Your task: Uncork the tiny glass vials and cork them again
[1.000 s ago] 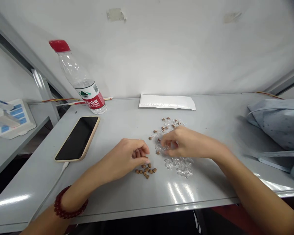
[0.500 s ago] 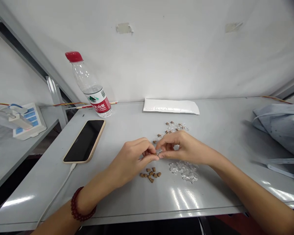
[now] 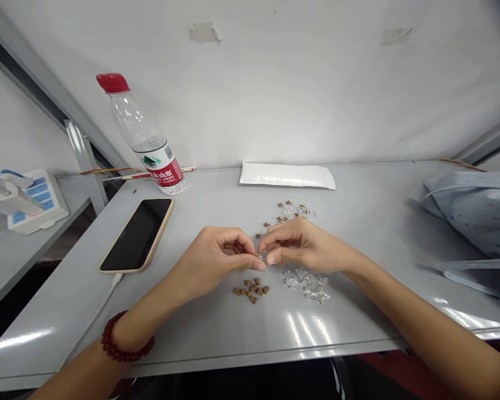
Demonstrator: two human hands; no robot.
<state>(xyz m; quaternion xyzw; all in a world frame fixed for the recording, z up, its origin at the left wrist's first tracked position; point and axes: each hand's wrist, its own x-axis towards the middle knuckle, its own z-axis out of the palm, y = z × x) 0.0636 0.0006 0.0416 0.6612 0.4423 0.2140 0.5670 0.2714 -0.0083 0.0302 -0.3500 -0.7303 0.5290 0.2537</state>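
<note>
My left hand (image 3: 216,261) and my right hand (image 3: 295,247) meet above the grey table (image 3: 233,333), fingertips pinched together on one tiny clear piece (image 3: 261,256). Just below them lies a small heap of brown pieces (image 3: 251,290). To its right is a cluster of clear pieces (image 3: 308,280). Behind my right hand lies a mixed scatter of clear and brown pieces (image 3: 291,210). A dark red bead bracelet (image 3: 125,344) circles my left wrist.
A phone (image 3: 137,234) with a cable lies screen-up at the left. A water bottle (image 3: 144,139) with a red cap stands behind it. A white packet (image 3: 286,175) lies by the wall. Blue fabric (image 3: 475,211) sits at the right; a side shelf holds a white-and-blue device (image 3: 29,200).
A second ago my right hand was picking in the clear pieces and my left rested by the brown heap. Both hands have since come together, pinching a small piece between them.
</note>
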